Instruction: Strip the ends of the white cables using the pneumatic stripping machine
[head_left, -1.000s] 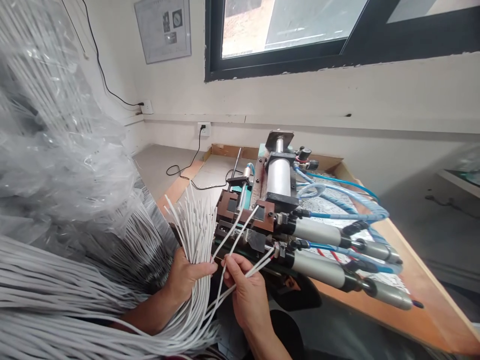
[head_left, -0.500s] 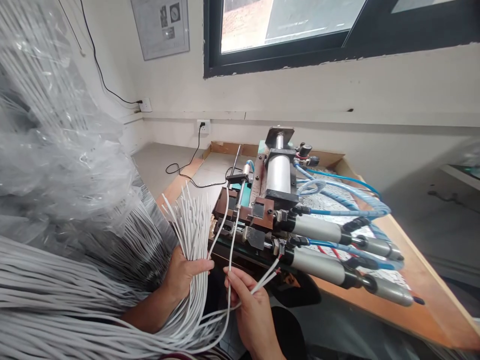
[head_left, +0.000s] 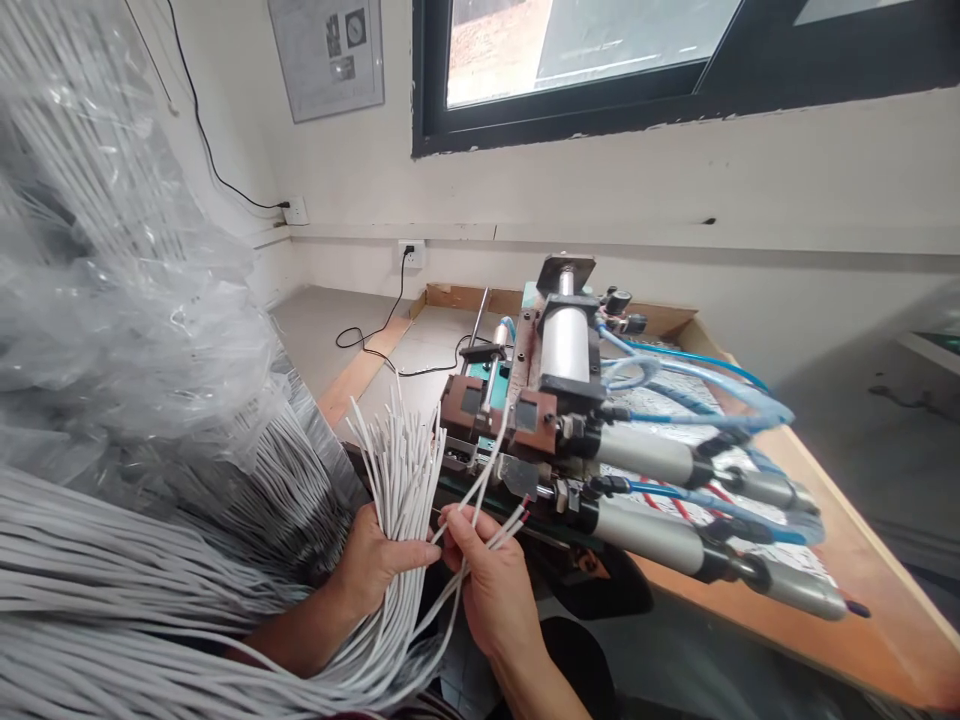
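Observation:
My left hand (head_left: 373,562) is wrapped round a thick bundle of white cables (head_left: 401,475), thumb across the front and loose ends fanned upward. Close beside it, my right hand (head_left: 491,585) pinches a few single white cables (head_left: 491,465) between thumb and fingertips. These cross in front of the machine's jaws and point up. More cable ends (head_left: 510,525) stick out to the right of that hand, and dark red cores show at their tips. Behind both hands stands a pneumatic machine (head_left: 536,420) with brown jaw blocks; the cable tips look apart from it or just in front.
Long grey-white cables (head_left: 112,570) fill the left side, partly under clear plastic wrap (head_left: 135,300). Silver air cylinders (head_left: 652,520) and blue hoses (head_left: 705,415) extend right over the wooden-edged table (head_left: 862,600). A black power cord (head_left: 390,320) lies behind.
My right hand has moved slightly up, closer to my left. A second cable now passes through its fingers, and the upright cables lean right. The view has shifted slightly.

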